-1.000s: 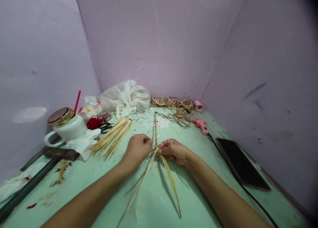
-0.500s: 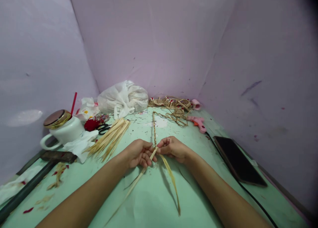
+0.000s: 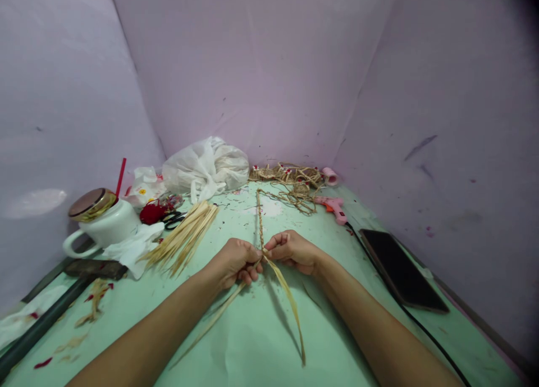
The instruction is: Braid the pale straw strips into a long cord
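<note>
My left hand and my right hand meet at the middle of the green table, both pinched on pale straw strips. A thin braided straw cord runs away from my fingers toward the back of the table. Two loose strips hang from the pinch toward me: one trails left under my left hand, the other curves down to the right. The fingers of both hands are closed around the point where the braid ends.
A bundle of straw strips lies left of my hands. Behind it stand a white mug with a gold lid, scissors, tissue and a white plastic bag. A tangle of braided cord, a pink glue gun and a dark tablet lie to the right.
My left hand has shifted toward the right hand and curled over the strips at the braid's end. The left loose strip has swung further left. The right hand has barely moved.
</note>
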`<state>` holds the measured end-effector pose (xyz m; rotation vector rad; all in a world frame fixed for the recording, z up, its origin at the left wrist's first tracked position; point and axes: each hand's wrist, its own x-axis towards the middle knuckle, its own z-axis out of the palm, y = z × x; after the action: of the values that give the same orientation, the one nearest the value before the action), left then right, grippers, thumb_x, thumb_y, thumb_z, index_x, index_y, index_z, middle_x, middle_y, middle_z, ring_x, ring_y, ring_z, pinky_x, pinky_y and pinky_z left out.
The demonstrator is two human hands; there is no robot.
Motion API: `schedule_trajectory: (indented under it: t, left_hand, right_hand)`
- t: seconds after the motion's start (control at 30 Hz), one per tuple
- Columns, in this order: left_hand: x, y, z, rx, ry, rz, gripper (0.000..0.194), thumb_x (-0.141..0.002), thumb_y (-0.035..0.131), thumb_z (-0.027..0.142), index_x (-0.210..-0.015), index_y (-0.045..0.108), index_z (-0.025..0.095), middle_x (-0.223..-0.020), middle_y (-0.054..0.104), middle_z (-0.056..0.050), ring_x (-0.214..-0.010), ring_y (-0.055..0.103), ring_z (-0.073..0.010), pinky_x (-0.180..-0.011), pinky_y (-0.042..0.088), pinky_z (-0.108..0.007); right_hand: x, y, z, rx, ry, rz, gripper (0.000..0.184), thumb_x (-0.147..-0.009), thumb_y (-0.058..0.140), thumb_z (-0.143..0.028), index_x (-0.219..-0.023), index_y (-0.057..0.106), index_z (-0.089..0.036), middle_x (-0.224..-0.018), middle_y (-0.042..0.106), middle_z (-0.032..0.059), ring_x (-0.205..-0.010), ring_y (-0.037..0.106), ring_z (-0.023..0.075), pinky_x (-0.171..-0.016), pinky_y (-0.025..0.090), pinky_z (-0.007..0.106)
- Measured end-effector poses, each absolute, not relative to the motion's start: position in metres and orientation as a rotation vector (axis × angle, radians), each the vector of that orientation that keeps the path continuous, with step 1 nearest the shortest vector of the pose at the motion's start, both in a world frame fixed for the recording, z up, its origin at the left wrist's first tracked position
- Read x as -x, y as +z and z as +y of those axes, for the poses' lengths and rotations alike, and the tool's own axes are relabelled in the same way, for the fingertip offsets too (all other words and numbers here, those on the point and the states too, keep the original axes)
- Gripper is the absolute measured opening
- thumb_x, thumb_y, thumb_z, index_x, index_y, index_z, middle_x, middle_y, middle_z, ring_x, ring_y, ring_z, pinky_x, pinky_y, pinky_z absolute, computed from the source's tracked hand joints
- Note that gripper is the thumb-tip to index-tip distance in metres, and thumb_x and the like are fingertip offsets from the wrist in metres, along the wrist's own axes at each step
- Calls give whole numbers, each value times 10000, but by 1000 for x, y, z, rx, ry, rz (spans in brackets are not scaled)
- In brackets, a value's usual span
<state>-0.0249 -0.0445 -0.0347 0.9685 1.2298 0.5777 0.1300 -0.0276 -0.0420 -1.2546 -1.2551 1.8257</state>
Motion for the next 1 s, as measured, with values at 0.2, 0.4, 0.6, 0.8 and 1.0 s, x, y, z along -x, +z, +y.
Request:
schedule_trajectory:
  t: [0.2,0.4,0.6,0.8,1.0]
  left_hand:
    - [19,-36,-48,-1072,617,1318,118,-632,542,181,-546,491,119,-413,518,-3,-305,447,-89,-278,304,-172]
    - [22,-38,-47,-1146,564,1263,154,-620,557,271,-570,520,129,-403,492,19,-278,400,-77,-263,237,-171]
    - [21,-46,-46,-1292,598,1349,144,-634,488,192,-496,478,152,-336,415,45,-225,292,-58,-268,157,-185]
    - [16,-49,-52,-1426,676,1386,168,-613,453,127,-448,470,150,-309,370,52,-248,294,-47,-295,184,-179]
    - [16,-45,-51,-1207,619,1408,185,-612,448,172,-426,447,161,-288,380,36,-210,283,-69,-267,155,-193]
  right_hand:
    - [-129,-41,-30,1302,1776,-1286,201,-479,710,-187,-579,547,-123,-389,471,-66,-330,289,16,-359,144,185]
    - [-128,-42,-29,1330,1633,-1453,158,-463,681,-118,-586,580,-121,-482,556,-32,-433,424,51,-431,285,181]
    - [-124,-43,-30,1595,1292,-1709,40,-509,626,-146,-539,613,-123,-440,508,-25,-426,378,62,-416,269,196]
    - [-121,-30,-42,1735,940,-1954,81,-533,577,-130,-522,657,-124,-442,542,21,-449,439,92,-425,254,213]
    - [-108,-21,-62,1717,637,-2142,115,-579,550,-122,-567,661,-152,-562,625,85,-510,509,145,-460,251,247]
